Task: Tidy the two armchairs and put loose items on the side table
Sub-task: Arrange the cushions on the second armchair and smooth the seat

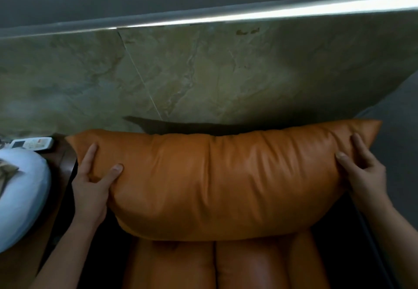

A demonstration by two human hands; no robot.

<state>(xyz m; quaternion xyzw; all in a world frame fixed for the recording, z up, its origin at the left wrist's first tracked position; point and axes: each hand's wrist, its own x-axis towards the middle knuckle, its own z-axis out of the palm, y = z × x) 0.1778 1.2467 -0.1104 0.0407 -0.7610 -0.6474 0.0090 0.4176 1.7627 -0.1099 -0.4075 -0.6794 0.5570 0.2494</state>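
Note:
A long orange leather cushion (224, 180) lies across the back of an orange armchair (217, 266), against a marbled wall. My left hand (92, 186) grips the cushion's left end, thumb on the front face. My right hand (362, 171) grips its right end, fingers over the edge. The armchair's padded seat shows below the cushion, split by a centre seam.
At the left stands a dark wooden side table (65, 159). On it lie a white remote control (31, 143) and a white rounded object (20, 198). The marbled wall panel (181, 73) rises right behind the chair, with a bright metal strip above.

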